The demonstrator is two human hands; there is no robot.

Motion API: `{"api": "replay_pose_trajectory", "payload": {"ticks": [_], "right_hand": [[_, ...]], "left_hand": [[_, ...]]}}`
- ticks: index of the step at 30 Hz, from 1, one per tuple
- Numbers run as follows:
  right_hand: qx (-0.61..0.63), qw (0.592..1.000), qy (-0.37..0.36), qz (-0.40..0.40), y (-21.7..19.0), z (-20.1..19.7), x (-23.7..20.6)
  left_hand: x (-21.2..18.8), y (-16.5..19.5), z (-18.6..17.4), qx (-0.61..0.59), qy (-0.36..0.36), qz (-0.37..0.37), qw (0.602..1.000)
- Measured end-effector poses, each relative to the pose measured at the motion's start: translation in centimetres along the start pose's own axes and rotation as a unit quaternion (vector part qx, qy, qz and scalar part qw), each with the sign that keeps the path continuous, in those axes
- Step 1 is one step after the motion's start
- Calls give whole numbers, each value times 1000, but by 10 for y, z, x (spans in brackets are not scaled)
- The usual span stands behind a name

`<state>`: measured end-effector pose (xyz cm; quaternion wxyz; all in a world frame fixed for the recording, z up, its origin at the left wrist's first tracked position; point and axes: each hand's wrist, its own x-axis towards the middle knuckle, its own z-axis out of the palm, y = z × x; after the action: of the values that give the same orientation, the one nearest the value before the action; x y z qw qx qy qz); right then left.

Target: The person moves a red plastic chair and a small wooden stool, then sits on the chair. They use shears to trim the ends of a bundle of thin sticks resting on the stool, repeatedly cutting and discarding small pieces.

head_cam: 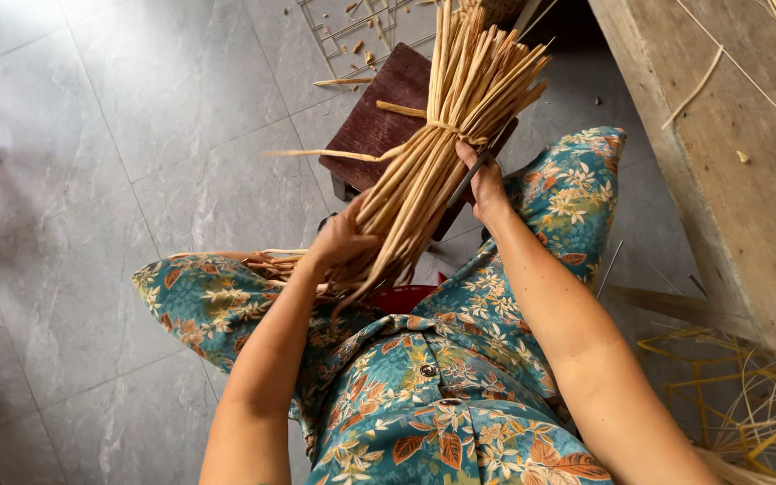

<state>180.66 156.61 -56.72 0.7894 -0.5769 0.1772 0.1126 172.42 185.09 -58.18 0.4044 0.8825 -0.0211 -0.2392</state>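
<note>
Nearest, the left hand (pixel 339 241) closes around the lower end of a bundle of pale cane strips (pixel 442 135), which rises over the lap toward a dark wooden stool (pixel 379 117). The strips look light, stiff and springy, likely to splay if let go, so a hold low and at the tie suits them. Further out, the right hand (pixel 485 184) grips a thin dark tool (pixel 469 180) pressed against the bundle by its binding strip (pixel 446 128).

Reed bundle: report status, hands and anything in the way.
Left hand grips reed bundle low. Right hand at the tie, holding a dark tool. Bundle tilted over brown stool. Nothing blocking.
</note>
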Motion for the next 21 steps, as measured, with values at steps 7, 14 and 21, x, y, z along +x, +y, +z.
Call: {"api": "replay_pose_trajectory", "payload": {"ticks": [7,14,21], "right_hand": [[134,989,-54,-23,-28,25,-25],[338,928,-130,-83,-25,80,-29],[126,961,-87,-230,-70,26,-6]], "left_hand": [[-6,90,-151,339,73,47,937],[-25,147,-216,441,157,144,872],[-18,113,-103,154,226,186,944]]}}
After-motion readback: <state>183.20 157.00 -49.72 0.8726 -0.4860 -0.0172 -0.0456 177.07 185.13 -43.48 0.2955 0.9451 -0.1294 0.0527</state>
